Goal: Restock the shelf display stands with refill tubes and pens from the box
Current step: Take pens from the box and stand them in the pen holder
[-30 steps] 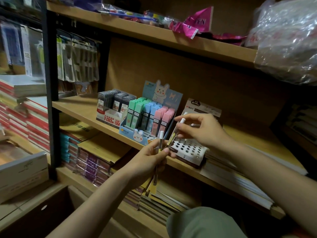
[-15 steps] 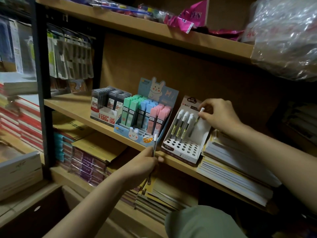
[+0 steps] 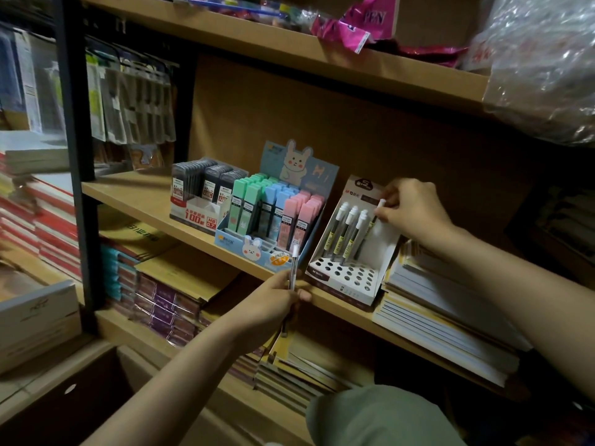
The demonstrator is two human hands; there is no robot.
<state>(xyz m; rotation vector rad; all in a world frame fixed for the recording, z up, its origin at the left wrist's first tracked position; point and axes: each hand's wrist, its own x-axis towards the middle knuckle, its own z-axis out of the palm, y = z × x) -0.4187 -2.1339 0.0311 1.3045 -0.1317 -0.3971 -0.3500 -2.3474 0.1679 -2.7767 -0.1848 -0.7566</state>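
1. I count three white-capped pens point(image 3: 346, 231) standing in the back row of the white cardboard stand point(image 3: 349, 278); my right hand point(image 3: 410, 212) pinches a fourth pen point(image 3: 377, 212) by its cap, beside them.
2. My left hand point(image 3: 273, 304) curls round one more slim pen point(image 3: 293, 267), upright at the shelf edge point(image 3: 341, 305).
3. The stand's front rows of round holes sit open.
4. The rabbit stand point(image 3: 257, 249) holds flat refill tubes point(image 3: 273, 214) in green, blue and pink rows; the dark tubes point(image 3: 206, 181) to its left fill a third box.
5. Stacked notebooks point(image 3: 450, 317) touch the pen stand's right side.
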